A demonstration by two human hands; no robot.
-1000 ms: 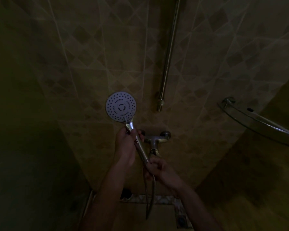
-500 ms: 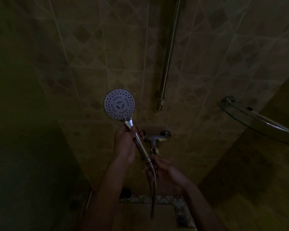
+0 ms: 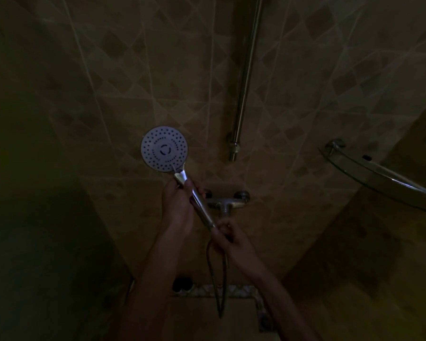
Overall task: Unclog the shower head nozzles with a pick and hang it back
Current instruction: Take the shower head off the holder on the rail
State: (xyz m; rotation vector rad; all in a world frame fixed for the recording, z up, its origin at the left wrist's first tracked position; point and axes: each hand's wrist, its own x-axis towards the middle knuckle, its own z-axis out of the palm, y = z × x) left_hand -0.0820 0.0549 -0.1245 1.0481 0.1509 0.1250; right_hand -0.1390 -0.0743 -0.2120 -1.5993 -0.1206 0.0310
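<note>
Head view, dim light. Shower head (image 3: 164, 149) sits just left of frame centre, round face plate turned toward the camera, nozzle holes visible as dark dots around a central ring. Its long axis runs from the face plate at 11 o'clock down the chrome handle (image 3: 199, 201) to 5 o'clock, tilted, not upright.

Left hand (image 3: 178, 207) grips the upper handle just below the face plate, fingers curled round it, thumb side toward the camera. Right hand (image 3: 228, 238) is at the handle's lower end where the hose (image 3: 217, 281) joins; fingers curled and bunched there, pinching the joint or hose end, but too dark to tell exactly which. No pick can be made out in either hand. Hose hangs in a narrow loop toward 6 o'clock.

Behind the hands, touching neither: wall mixer tap (image 3: 228, 201). Vertical riser rail (image 3: 246, 77) at 12 to 1 o'clock. Glass corner shelf (image 3: 379, 178) at 3 o'clock. Patterned wall tiles (image 3: 123, 70) all round.
</note>
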